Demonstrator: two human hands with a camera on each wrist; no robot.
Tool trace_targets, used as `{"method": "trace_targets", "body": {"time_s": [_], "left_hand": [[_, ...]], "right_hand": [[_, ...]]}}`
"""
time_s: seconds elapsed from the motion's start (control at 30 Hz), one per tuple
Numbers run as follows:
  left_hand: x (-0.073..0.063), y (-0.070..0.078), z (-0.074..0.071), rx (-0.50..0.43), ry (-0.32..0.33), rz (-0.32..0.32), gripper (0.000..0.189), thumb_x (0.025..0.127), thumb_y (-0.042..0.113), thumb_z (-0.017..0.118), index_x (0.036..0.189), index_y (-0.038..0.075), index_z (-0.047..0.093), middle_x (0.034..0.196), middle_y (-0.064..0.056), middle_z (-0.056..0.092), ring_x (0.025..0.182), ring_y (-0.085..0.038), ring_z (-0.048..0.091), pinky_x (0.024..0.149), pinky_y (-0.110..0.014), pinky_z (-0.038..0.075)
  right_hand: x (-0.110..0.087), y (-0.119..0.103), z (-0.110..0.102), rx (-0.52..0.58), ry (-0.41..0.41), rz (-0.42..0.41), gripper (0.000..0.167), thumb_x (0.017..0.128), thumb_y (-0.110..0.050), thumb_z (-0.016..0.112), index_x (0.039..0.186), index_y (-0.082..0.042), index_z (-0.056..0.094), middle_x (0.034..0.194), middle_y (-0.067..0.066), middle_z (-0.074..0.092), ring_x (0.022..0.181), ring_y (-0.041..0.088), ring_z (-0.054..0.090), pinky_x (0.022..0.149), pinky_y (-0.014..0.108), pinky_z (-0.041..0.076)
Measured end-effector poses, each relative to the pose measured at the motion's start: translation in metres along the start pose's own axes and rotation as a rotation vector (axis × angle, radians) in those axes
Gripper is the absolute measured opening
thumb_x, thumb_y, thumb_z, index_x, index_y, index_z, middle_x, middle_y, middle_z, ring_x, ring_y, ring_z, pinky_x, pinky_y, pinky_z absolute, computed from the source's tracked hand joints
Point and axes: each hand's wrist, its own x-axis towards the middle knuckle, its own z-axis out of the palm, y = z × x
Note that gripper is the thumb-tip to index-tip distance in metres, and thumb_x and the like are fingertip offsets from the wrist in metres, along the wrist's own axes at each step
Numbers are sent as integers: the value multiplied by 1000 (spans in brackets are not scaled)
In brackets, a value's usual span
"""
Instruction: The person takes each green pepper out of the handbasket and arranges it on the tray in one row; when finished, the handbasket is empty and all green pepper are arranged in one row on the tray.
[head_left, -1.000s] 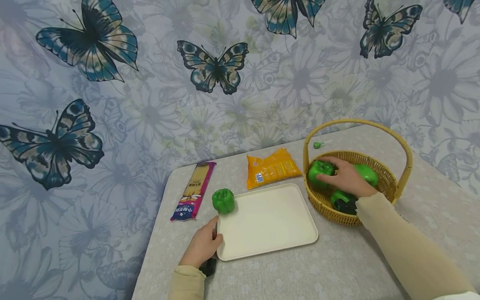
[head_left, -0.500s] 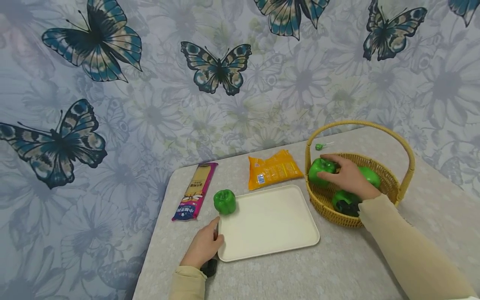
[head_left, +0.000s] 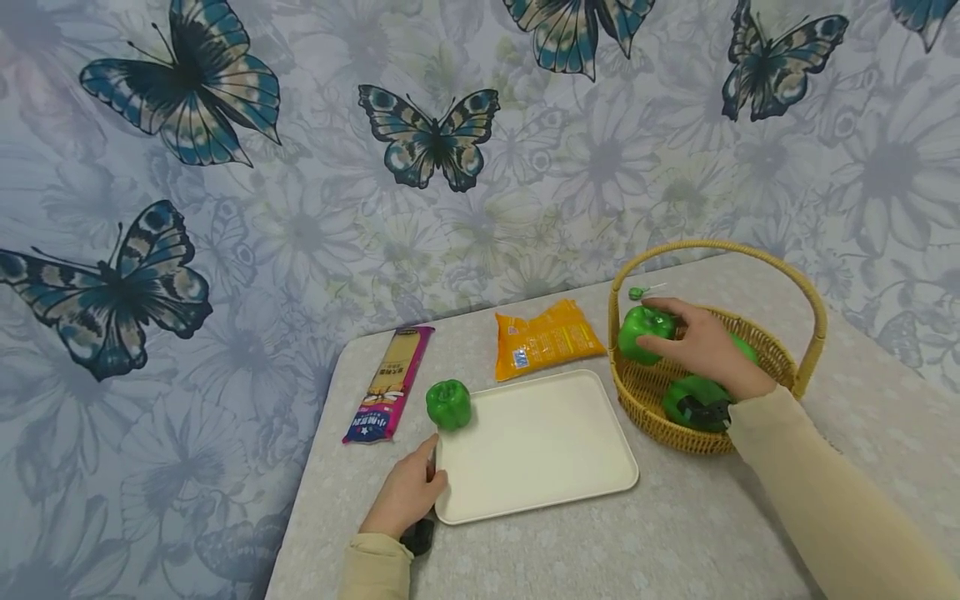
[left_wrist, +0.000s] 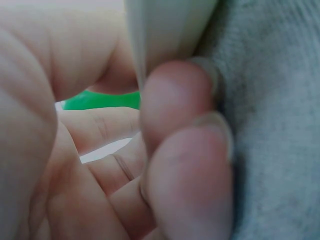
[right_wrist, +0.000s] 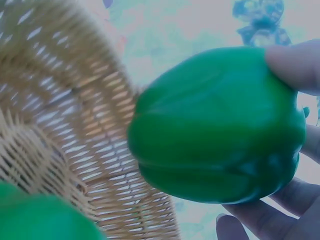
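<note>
My right hand (head_left: 708, 350) holds a green bell pepper (head_left: 643, 335) by its stem end, over the left side of a wicker basket (head_left: 651, 421). In the right wrist view, thumb and fingers wrap the end of this glossy pepper (right_wrist: 215, 125), with the basket's woven wall (right_wrist: 110, 135) beside it. More green peppers (head_left: 693, 392) lie in the basket, partly hidden by the hand and wrist. My left hand (head_left: 405, 492) grips the left edge of a cream tray (head_left: 536, 446). The left wrist view has fingertips (left_wrist: 190, 185) against the tray's rim (left_wrist: 165, 35), close to the cloth.
Another green bell pepper (head_left: 448, 405) sits at the tray's back left corner. Left of it lies a purple noodle packet (head_left: 390, 383). An orange bag (head_left: 547, 339) is behind the tray. A small green lollipop-like item (head_left: 637, 292) lies behind the basket, whose tall handle (head_left: 712, 244) arches above it.
The right hand has raised the pepper a little from the basket's inside towards its rim. The left hand stays at the tray's edge.
</note>
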Motion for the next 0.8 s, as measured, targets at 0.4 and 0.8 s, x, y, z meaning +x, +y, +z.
{"method": "trace_targets", "body": {"time_s": [0.4, 0.8], "left_hand": [[-1, 1, -2, 5, -3, -4, 65, 96, 14, 61, 156, 0, 40, 75, 0, 57, 61, -12, 50, 51, -28, 39], [-1, -2, -3, 5, -9, 24, 64, 97, 14, 61, 155, -2, 39, 74, -1, 56, 60, -13, 50, 51, -29, 39]], "right_hand": [[-5, -45, 18, 43, -50, -123, 68, 92, -43, 76, 151, -20, 52, 142, 15, 58, 103, 28, 63, 81, 40, 53], [11, -92, 109, 189, -218, -234, 63, 90, -34, 80, 146, -15, 58, 134, 8, 64, 106, 22, 62, 88, 42, 52]]}}
